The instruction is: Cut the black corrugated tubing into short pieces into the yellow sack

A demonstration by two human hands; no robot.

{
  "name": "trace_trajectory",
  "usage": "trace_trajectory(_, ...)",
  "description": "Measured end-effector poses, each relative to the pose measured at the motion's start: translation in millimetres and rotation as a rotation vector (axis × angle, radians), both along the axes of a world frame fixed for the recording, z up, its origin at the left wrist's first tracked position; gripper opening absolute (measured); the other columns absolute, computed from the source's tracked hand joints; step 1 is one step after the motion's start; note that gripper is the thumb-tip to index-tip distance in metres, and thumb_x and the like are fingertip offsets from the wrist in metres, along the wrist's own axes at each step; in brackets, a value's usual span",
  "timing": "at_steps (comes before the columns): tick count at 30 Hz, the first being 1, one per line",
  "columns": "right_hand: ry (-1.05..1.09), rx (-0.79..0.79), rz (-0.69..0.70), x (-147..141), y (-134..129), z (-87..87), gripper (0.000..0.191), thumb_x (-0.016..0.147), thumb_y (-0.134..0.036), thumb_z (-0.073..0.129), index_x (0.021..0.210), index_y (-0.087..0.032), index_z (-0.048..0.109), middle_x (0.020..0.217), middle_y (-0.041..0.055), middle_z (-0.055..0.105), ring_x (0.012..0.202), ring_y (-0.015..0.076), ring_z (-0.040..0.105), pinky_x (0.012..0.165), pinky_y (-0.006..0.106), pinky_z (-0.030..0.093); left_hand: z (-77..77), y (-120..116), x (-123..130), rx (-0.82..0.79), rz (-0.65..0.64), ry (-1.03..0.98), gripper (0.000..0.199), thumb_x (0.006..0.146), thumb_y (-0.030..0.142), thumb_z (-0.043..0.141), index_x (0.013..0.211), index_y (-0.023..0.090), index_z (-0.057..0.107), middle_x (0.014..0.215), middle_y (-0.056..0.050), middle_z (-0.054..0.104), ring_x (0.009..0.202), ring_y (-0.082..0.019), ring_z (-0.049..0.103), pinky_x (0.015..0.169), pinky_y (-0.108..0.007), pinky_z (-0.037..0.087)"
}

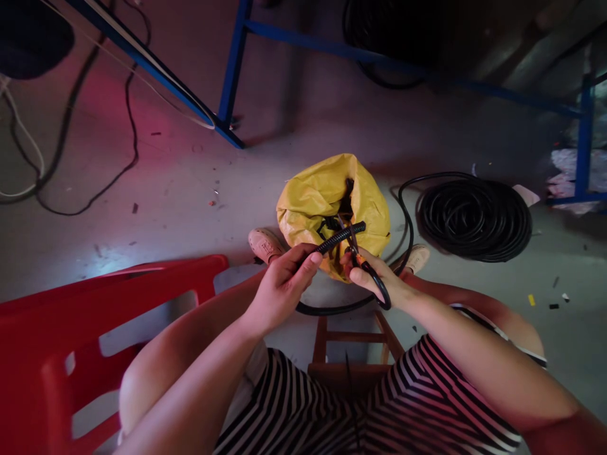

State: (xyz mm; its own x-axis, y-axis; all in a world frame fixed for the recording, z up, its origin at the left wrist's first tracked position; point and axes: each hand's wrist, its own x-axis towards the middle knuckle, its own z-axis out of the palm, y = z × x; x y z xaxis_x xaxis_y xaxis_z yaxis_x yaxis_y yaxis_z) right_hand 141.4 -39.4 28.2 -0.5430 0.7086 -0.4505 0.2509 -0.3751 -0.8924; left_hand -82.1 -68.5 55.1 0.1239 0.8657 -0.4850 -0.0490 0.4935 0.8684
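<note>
My left hand (288, 282) is closed around a black corrugated tube (337, 238), whose free end points up and to the right. In my right hand (379, 278) is a pair of scissors (380, 292) with dark handles and an orange part, its blades across the tube near that end. Whether the blades have cut into the tube I cannot tell. Below both hands an opened yellow bag (313, 189) stands on the floor between my feet, with dark pieces inside. From my left hand the tube loops under my right forearm towards a black coil (475, 218).
At the left is a red plastic stool (95, 309). A wooden stool (348, 337) shows between my legs. Blue metal frames (232, 69) cross the far side, with another dark coil (379, 38) behind. Cables (134, 120) trail across the floor at left.
</note>
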Motion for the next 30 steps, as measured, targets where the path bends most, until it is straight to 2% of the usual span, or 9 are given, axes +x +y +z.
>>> trace_trajectory(11,-0.049,-0.007,0.014,0.1,1.1,4.7,0.064,0.085,-0.08,0.063,0.102,-0.019,0.056,0.087,0.0015,0.055,0.078,0.0175,0.052,0.071,0.03,0.042,1.1,1.1,1.4,-0.03,0.03,0.031,0.041,0.096,0.058,0.064,0.094,0.017,0.062,0.064,0.006,0.038,0.055,-0.009,0.029,0.048,-0.022,0.024)
trace_trajectory(15,-0.102,0.047,0.033,2.3,3.3,4.3,0.062,0.086,-0.08,0.062,0.098,-0.02,0.056,0.086,0.0016,0.055,0.079,0.0184,0.051,0.072,0.031,0.042,3.4,1.6,2.7,-0.047,0.05,0.016,0.044,0.094,0.06,0.065,0.094,0.016,0.064,0.063,0.006,0.037,0.054,-0.009,0.029,0.047,-0.022,0.024)
trace_trajectory(22,-0.113,0.055,0.085,5.5,6.9,7.1,0.064,0.086,-0.08,0.061,0.104,-0.019,0.057,0.092,0.0042,0.06,0.085,0.0216,0.056,0.077,0.034,0.044,4.3,3.6,3.8,-0.079,0.116,-0.096,0.042,0.092,0.057,0.07,0.093,0.016,0.063,0.063,0.007,0.036,0.053,-0.007,0.029,0.046,-0.021,0.024)
trace_trajectory(30,-0.127,0.055,0.135,4.5,7.8,10.0,0.064,0.087,-0.081,0.059,0.104,-0.019,0.057,0.093,0.0043,0.057,0.086,0.0214,0.054,0.076,0.033,0.043,2.5,2.3,4.0,-0.072,0.099,-0.08,0.042,0.093,0.057,0.069,0.094,0.016,0.064,0.063,0.007,0.037,0.053,-0.007,0.03,0.046,-0.021,0.025)
